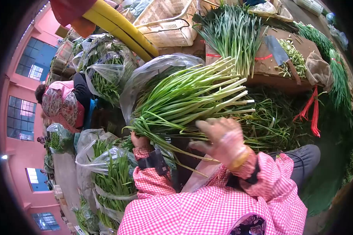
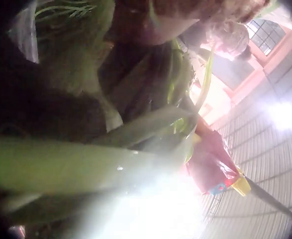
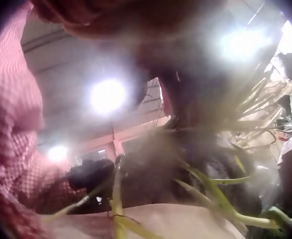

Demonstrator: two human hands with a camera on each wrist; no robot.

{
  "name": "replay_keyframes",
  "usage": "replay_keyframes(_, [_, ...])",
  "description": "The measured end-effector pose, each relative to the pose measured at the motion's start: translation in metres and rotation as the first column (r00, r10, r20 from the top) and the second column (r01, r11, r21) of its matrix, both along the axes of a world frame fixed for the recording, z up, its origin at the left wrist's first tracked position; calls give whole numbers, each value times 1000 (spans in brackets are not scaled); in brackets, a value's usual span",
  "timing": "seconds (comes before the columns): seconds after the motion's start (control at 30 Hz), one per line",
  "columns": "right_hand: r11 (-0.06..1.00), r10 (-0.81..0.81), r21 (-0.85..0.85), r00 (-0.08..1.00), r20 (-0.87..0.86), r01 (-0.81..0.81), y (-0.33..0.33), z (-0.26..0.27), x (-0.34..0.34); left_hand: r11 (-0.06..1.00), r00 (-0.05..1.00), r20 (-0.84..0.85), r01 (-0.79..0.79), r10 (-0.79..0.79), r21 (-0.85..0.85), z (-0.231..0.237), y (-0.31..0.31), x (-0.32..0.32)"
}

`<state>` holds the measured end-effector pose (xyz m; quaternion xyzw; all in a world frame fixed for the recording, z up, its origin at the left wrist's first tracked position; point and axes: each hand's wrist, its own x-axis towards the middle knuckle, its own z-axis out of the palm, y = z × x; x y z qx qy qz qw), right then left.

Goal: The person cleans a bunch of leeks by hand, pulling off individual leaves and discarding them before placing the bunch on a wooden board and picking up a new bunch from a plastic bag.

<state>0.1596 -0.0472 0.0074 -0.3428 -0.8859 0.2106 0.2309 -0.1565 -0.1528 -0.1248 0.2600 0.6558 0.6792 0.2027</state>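
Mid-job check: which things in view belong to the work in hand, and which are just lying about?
Seemingly part of the work:
Long green stalks, gripped by the left hand
Right hand, close to them
Probably the cleaver, cut stalk ends, red strips and the bunch on the cardboard

Apparently just lying about:
Plastic crate
Brown cloth
Bagged greens

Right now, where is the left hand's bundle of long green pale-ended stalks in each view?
Head: the bundle spans the centre, pale ends pointing right.
Left wrist: apparently its blurred stalks, lower left.
Right wrist: probably its pale ends, right side.
Shared landmark: pink painted wall; head far left, left wrist upper right, right wrist just left of centre.
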Motion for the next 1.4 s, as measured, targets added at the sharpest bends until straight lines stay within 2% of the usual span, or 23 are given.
replay_keyframes(0.13, [942, 62, 321, 990, 128, -101, -1, -10, -37, 999, 999, 12, -37, 37, 34, 2, 3, 3])
replay_keyframes(0.17, [965, 196, 162, 977, 81, -207, 1, -7, -30, 996, 997, 70, -28, 22, 82, -2, 2, -2])
replay_keyframes(0.23, [946, 164, -135, 797, -581, -293, -3, -3, -2, 989, 987, 159, -15, -8, 144, -9, -2, -11])
replay_keyframes(0.27, [492, -312, -808, 801, -511, -324, -11, 24, 26, 987, 982, 189, -9, -21, 158, -14, -3, -18])
replay_keyframes(0.3, [373, -393, -904, 847, -357, -208, 0, 35, 58, 985, 974, 222, -4, -35, 174, -18, -3, -20])
replay_keyframes(0.37, [571, -561, -589, 251, -789, -572, 11, -6, 110, 988, 966, 254, -83, 47, 132, -9, 2, -8])
replay_keyframes(0.4, [561, -526, -433, 100, -845, -705, 21, -9, 141, 987, 960, 269, -116, 83, 110, -7, 4, -2])
replay_keyframes(0.43, [579, -633, -531, 69, -771, -619, 26, -24, 178, 970, 909, 416, -131, 35, 203, -10, 3, -7])
replay_keyframes(0.47, [577, -726, -623, 18, -688, -529, 30, -41, 207, 990, 987, 139, -92, 78, 102, -16, 5, -7])
replay_keyframes(0.5, [618, -653, -786, 547, -523, -14, 33, -50, 223, 965, 899, 435, -60, -58, 254, -12, 3, -11])
replay_keyframes(0.53, [692, -578, -552, 815, -40, 464, 36, -56, 229, 911, 718, 658, -82, -227, 404, -8, 2, -14])
replay_keyframes(0.57, [866, -439, -31, 788, 431, 500, 29, -65, 229, 919, 782, 584, -36, -219, 393, -8, 3, -13])
replay_keyframes(0.6, [921, -379, 33, 871, 312, 389, 22, -47, 198, 930, 837, 504, 15, -213, 368, -7, 2, -12])
replay_keyframes(0.63, [847, -325, -422, 943, 71, 323, 19, -36, 172, 935, 884, 416, 61, -212, 348, -6, 5, -11])
replay_keyframes(0.67, [628, -320, -764, 944, -77, 150, 12, -3, 139, 933, 875, 436, 46, -210, 356, -10, 3, -14])
replay_keyframes(0.73, [776, -78, -630, 984, -160, -41, 3, -13, 96, 930, 854, 476, 23, -210, 368, -19, 1, -22])
replay_keyframes(0.77, [915, 94, -386, 992, -81, -118, 5, -12, 73, 998, 964, 265, 6, -23, 67, -17, 4, -18])
replay_keyframes(0.83, [901, 244, -403, 955, 167, -160, 6, -24, 38, 999, 982, 189, -8, 0, 39, -17, 5, -15])
replay_keyframes(1.03, [976, 142, -153, 986, -83, -153, 1, -48, -8, 997, 996, 78, -57, 52, 55, -14, 2, -10])
replay_keyframes(1.13, [949, 143, -279, 989, -38, -147, -1, -40, -10, 993, 999, 39, -9, 4, 115, -14, 2, -11])
replay_keyframes(1.17, [907, -24, -402, 938, -345, -125, -2, -47, -14, 993, 999, 49, -21, 15, 118, -14, 1, -10])
replay_keyframes(1.27, [925, -28, -378, 991, -133, -25, 4, -34, -24, 983, 993, 108, 16, -37, 185, -13, 1, -11])
replay_keyframes(1.4, [938, 219, -266, 975, -45, -223, 2, -33, -29, 912, 907, 361, 56, -218, 407, -17, -2, -19])
